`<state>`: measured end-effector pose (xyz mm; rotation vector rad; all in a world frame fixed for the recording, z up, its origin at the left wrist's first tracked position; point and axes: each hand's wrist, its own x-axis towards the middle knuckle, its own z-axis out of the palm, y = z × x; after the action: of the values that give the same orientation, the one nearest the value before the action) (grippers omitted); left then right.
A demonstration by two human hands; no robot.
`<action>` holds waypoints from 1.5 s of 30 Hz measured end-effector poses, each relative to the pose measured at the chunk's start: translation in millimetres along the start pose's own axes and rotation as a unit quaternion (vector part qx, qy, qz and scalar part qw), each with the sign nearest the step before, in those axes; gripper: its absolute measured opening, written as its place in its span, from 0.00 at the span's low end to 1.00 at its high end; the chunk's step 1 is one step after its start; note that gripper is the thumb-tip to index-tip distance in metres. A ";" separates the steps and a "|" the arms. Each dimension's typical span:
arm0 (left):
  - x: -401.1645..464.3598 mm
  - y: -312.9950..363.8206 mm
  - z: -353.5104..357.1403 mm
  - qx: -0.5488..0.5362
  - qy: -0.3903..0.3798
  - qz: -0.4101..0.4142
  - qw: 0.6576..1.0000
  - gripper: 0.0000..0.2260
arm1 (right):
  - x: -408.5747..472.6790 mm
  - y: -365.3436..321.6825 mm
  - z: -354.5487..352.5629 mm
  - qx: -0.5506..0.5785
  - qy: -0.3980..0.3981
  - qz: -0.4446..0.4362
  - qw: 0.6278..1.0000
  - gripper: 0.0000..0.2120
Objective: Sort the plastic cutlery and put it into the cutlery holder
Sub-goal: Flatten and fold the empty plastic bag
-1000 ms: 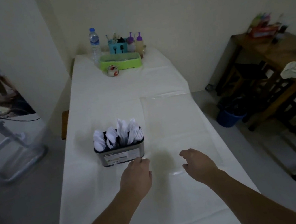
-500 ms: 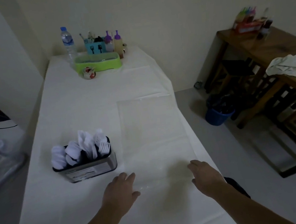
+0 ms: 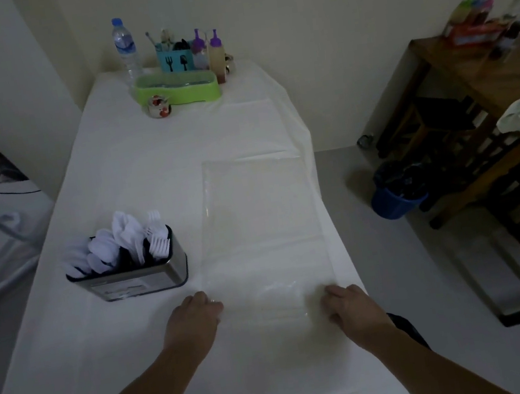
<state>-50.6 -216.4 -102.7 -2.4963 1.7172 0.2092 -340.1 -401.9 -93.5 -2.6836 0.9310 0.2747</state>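
A metal cutlery holder [image 3: 136, 281] stands on the white table [image 3: 133, 168], left of centre. White plastic cutlery [image 3: 117, 245] fills it, spoons on the left and forks on the right. A clear plastic sheet [image 3: 258, 217] lies flat to its right. My left hand [image 3: 193, 319] has curled fingers at the sheet's near left corner, just in front of the holder. My right hand [image 3: 351, 306] is curled at the sheet's near right corner. Both seem to pinch the sheet's edge. No loose cutlery shows on the table.
At the table's far end stand a water bottle [image 3: 125, 48], a green tray [image 3: 178, 87], a blue utensil box [image 3: 175, 59], two sauce bottles [image 3: 209, 54] and a small cup [image 3: 159, 105]. A blue bucket [image 3: 395, 197] and a wooden rack [image 3: 492, 135] stand on the right.
The view has swung right, so the holder sits further left. Both hands drew back from beside the holder to the sheet's near corners and their fingers curled.
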 end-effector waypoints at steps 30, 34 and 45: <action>-59.9 -18.8 -49.2 -0.481 0.028 -0.032 0.876 0.07 | -105.5 -62.9 -95.3 0.388 0.234 0.081 0.888 0.10; -63.7 -13.0 -72.8 -0.598 -0.007 -0.088 0.796 0.04 | -108.1 -74.0 -95.8 0.499 0.297 0.149 0.801 0.20; -54.9 -28.9 -82.1 -0.739 -0.028 -0.141 0.658 0.07 | -71.7 -86.9 -40.9 0.502 0.192 0.265 0.800 0.07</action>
<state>-38.6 -169.0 -12.1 -3.3692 1.0444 2.4562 -337.4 -309.0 -17.8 -1.4672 1.4075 -0.5485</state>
